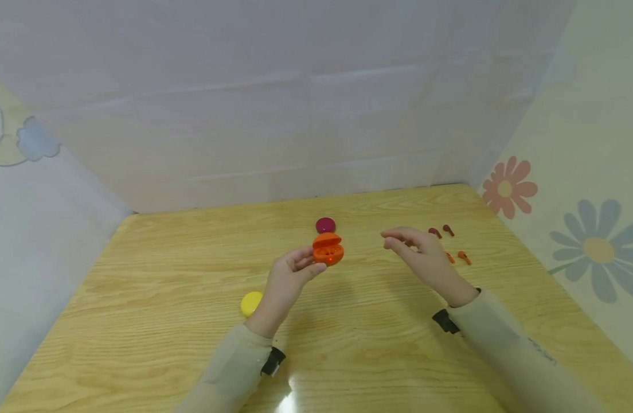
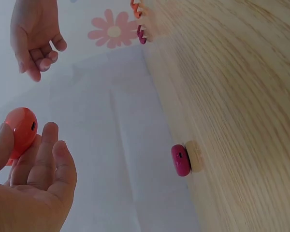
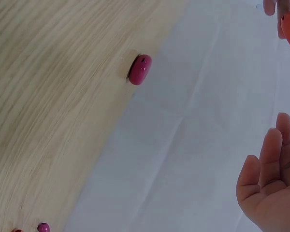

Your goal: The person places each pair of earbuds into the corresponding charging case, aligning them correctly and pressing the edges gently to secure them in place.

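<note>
An orange earbud case (image 1: 328,255) with its lid raised is held above the table in my left hand (image 1: 288,281), thumb on one side and fingers on the other. A small red light glows on its front. In the left wrist view the case (image 2: 22,130) shows its back, with a dark port. My right hand (image 1: 417,255) hovers to the right of the case, fingers loosely bent and holding nothing; the left wrist view shows this right hand (image 2: 36,36) from the palm side. Two orange earbuds (image 1: 464,257) lie on the table beyond it, one partly hidden by the hand.
Behind the orange case, a closed magenta case (image 1: 325,225) sits on the wooden table (image 1: 167,275). A yellow case (image 1: 251,303) lies by my left wrist, partly covered. Two dark red earbuds (image 1: 448,230) rest at the right. Cloth-covered walls (image 1: 296,132) border the table's back and sides.
</note>
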Tool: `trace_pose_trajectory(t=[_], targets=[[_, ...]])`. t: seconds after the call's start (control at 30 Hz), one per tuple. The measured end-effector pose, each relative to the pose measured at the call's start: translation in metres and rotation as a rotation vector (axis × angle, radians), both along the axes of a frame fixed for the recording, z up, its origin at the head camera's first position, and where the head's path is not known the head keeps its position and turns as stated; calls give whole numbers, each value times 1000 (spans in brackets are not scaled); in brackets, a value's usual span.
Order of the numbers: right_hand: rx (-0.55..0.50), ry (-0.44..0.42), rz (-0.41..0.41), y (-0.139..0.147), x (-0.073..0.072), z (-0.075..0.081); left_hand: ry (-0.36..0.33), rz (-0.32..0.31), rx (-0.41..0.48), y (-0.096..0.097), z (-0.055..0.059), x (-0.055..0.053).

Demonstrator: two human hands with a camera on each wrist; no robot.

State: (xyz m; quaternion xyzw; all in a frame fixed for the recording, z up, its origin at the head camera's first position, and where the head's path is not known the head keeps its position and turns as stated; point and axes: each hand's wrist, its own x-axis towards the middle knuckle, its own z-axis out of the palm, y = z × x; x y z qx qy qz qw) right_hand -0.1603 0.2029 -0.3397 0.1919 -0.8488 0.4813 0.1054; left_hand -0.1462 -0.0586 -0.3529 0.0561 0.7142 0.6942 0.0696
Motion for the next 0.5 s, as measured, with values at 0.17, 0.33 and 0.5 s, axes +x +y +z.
trace_pose_trajectory(t=[0.17, 0.33, 0.5], targets=[[28, 8, -12, 10, 1, 0, -7, 6, 26, 0, 0, -1], [30, 2, -24, 18, 4, 1, 4, 1, 42, 1, 0, -3], [57, 16, -62, 27, 7, 0, 28, -13, 38, 1, 0, -4]])
